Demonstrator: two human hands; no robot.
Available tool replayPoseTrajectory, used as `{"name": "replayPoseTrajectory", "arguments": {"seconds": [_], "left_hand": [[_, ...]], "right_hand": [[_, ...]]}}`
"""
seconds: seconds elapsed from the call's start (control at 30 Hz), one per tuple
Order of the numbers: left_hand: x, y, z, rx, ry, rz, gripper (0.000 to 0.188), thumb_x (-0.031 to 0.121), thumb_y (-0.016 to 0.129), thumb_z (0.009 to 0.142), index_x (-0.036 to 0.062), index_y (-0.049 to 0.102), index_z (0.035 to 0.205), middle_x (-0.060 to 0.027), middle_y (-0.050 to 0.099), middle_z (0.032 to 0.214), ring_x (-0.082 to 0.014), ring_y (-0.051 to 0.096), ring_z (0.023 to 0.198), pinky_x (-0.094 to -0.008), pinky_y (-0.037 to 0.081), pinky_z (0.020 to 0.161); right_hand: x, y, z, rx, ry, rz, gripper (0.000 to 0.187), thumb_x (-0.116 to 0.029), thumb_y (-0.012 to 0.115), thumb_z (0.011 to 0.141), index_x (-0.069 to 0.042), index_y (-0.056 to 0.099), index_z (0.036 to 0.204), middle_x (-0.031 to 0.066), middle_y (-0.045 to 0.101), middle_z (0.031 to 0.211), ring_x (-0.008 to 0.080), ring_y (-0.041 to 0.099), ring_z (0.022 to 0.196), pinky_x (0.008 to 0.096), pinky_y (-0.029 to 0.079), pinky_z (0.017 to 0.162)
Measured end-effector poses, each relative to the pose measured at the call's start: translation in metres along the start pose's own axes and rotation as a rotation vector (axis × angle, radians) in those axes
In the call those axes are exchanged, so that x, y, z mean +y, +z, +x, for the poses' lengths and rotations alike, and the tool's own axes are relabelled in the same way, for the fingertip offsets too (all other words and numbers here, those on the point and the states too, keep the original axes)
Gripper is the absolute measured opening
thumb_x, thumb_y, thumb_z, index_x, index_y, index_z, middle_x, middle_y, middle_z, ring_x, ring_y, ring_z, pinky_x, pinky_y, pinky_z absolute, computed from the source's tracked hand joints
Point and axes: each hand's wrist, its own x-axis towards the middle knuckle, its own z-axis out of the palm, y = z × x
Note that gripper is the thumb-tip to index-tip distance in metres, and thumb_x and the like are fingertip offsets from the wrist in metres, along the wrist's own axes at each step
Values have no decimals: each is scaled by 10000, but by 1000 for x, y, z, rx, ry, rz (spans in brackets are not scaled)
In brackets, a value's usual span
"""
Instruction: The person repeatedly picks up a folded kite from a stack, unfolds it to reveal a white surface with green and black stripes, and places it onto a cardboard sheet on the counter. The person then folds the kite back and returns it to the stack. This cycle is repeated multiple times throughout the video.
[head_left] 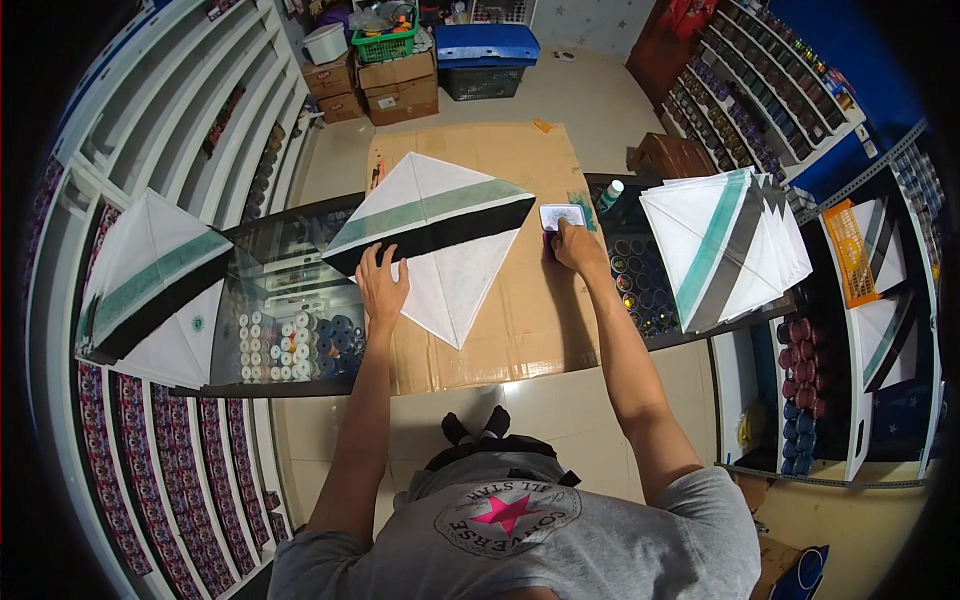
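Note:
A diamond-shaped paper kite (pixel 460 285), white with a green band and a black band, lies on a cardboard sheet (pixel 520 350). My left hand (pixel 382 285) rests on its lower left part, fingers spread over the black band and the white paper. To the right of the kite, my right hand (pixel 578 248) is closed at a small white-rimmed stamp pad (pixel 562 214) with a greenish middle. Whatever its fingers hold is hidden under the hand. Something purple shows beside the fingertips. A small green bottle (pixel 609 195) with a white cap is just beyond.
Stacked kites lie on both sides, a left pile (pixel 165 270) and a right pile (pixel 720 245). The left pile's top kite bears a round green mark. Thread spools (pixel 290 340) sit under the glass counter. Shelves (pixel 190 100) line the left; a blue-lidded bin (pixel 487 45) stands beyond.

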Motion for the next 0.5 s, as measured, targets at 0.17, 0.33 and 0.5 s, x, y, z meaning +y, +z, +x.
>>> {"name": "replayPoseTrajectory", "arguments": {"seconds": [0.17,0.33,0.5], "left_hand": [[0,-1,-3,27,21,7,343,226,664,858,93,637,1174,-144,533,1262,-316,465,1232,-457,347,1019],[1,-2,-2,30,30,12,352,235,666,855,92,635,1175,-145,534,1265,-320,464,1231,-451,351,1016],[1,2,-2,11,23,14,361,244,659,860,103,632,1191,-151,532,1281,-314,457,1246,-453,341,1034]], "right_hand": [[9,13,-3,120,-100,151,250,-123,539,849,38,562,1040,327,638,880,477,632,859,527,508,772],[8,13,2,102,-119,138,268,-118,549,845,48,548,1055,330,636,874,479,631,857,530,505,766],[5,4,-3,93,-53,89,278,-146,563,858,37,547,1067,322,644,886,468,637,860,523,512,756]]}}
